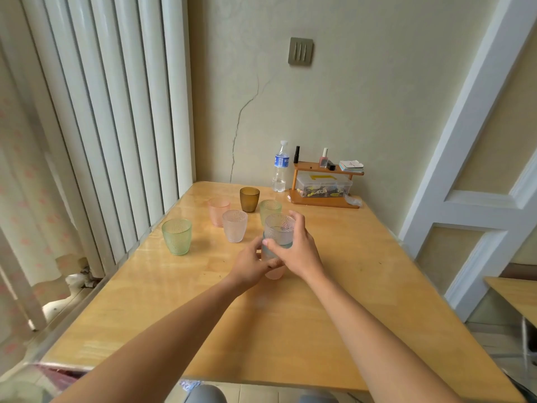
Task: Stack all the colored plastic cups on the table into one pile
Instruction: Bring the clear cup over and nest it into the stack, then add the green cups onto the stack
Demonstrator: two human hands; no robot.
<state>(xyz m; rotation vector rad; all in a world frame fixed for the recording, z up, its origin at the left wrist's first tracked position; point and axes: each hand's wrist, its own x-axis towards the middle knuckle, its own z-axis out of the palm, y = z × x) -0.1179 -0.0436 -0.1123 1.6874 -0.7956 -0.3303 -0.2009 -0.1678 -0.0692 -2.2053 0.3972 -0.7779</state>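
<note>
Both of my hands meet at a small pile of nested cups in the middle of the wooden table (pixel 290 330). My right hand (pixel 302 251) grips the top clear cup (pixel 279 229), which sits in a bluish cup over a pinkish one. My left hand (pixel 251 264) holds the lower part of the pile. Loose cups stand behind: a green cup (pixel 176 236) at the left, a clear cup (pixel 234 229), a pink cup (pixel 218 211), a brown cup (pixel 249 199) and a pale green cup (pixel 269 209), partly hidden by the pile.
A water bottle (pixel 280 167) and a small wooden shelf (pixel 325 184) with a clear box and small bottles stand at the table's far edge by the wall. White vertical blinds run along the left side. Another table's corner (pixel 514 298) shows at the right.
</note>
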